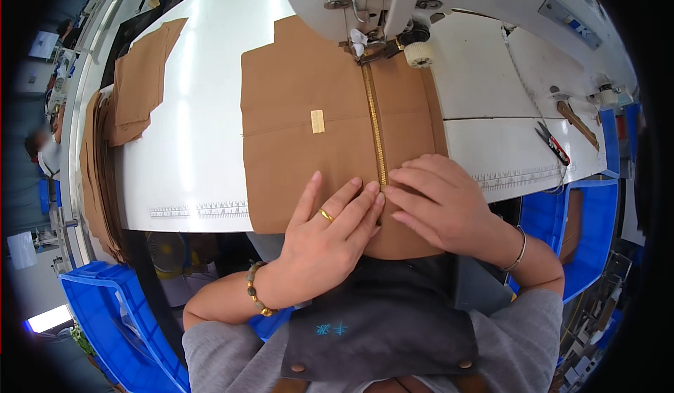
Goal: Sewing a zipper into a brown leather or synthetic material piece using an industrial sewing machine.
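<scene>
A brown fabric panel (302, 175) lies across the white sewing table, its lower edge hanging over the front. A brass-toothed zipper (374, 119) runs down it from the sewing machine's presser foot (372, 55) toward me. My left hand (326, 231) rests on the panel with fingers stretched out, fingertips beside the zipper's near end. From the other side my right hand (442, 200) grips the fabric at the zipper with bent fingers. Both sets of fingertips nearly meet there. A small yellowish patch (318, 121) sits on the panel left of the zipper.
Brown cut pieces (144, 77) and a thick fabric stack (102, 175) lie at the left. Red-and-black thread snips (553, 144) and a brown strip-like tool (578, 125) lie at the right. Blue bins (116, 323) flank the table. The machine head (484, 0) overhangs the far side.
</scene>
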Available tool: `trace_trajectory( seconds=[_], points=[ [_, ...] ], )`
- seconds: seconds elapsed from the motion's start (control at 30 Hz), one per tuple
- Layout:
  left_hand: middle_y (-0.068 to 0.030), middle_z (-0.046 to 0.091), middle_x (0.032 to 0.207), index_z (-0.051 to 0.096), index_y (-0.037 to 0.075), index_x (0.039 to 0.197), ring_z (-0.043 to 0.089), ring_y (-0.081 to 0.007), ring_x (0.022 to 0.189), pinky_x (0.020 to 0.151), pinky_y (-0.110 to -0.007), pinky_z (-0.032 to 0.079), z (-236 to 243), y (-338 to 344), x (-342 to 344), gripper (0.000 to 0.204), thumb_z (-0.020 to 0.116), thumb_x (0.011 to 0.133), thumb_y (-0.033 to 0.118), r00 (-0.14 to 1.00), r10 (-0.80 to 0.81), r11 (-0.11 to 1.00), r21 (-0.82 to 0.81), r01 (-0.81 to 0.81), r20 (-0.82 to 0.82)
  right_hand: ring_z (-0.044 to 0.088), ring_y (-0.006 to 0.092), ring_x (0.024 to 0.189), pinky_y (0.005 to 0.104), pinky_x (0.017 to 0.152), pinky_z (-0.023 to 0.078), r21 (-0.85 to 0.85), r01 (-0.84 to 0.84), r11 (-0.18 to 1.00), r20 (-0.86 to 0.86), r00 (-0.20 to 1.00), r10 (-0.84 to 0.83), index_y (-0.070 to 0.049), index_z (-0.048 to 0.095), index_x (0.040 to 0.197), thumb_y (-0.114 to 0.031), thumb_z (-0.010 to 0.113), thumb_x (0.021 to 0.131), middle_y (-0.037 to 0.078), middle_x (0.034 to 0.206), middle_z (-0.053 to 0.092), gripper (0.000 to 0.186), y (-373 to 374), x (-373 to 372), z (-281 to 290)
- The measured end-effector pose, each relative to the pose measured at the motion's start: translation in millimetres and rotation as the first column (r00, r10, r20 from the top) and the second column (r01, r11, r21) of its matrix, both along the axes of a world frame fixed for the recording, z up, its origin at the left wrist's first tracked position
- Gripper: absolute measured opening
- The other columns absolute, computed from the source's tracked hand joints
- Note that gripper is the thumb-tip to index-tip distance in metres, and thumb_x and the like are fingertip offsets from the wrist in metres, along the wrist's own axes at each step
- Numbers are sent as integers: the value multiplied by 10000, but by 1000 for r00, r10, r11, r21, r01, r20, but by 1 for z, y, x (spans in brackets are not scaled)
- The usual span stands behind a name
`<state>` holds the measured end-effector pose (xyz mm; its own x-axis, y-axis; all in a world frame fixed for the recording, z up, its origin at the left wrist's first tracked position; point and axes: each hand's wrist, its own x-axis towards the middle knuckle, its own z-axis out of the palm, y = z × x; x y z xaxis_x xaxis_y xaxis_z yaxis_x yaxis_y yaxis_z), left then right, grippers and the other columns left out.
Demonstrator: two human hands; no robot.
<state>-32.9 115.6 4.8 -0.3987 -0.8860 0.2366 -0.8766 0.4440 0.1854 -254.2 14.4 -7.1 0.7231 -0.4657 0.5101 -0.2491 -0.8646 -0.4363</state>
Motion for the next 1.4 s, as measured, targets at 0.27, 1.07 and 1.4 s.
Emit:
trace_trajectory(
  seconds=[0.27,1.07,1.4],
  points=[
    [-15,762,1187,792,110,1155,712,-221,1115,1077,-471,525,5,-43,26,397,857,774,197,979,-136,990,17,141,-152,669,319,1064,488,998,547,-162,-132,978,-139,984,110,65,718,1043,-172,773,803,160,1082,701,341,1,4,-1],
    [-25,658,1418,691,81,1334,600,-274,1318,1170,-588,399,16,-103,32,855,829,650,575,996,20,999,47,-24,85,555,304,1289,525,1143,411,-148,-6,989,-333,942,-44,-28,694,1276,-568,842,661,123,1345,620,832,-69,18,13],
    [-32,667,1335,702,63,1322,614,-295,1223,1156,-565,409,14,-134,42,847,813,659,579,997,38,999,3,-38,65,597,262,1214,481,1110,423,-200,41,979,-312,945,-103,-56,717,1253,-553,854,637,74,1227,666,804,-93,31,6]
  ],
)
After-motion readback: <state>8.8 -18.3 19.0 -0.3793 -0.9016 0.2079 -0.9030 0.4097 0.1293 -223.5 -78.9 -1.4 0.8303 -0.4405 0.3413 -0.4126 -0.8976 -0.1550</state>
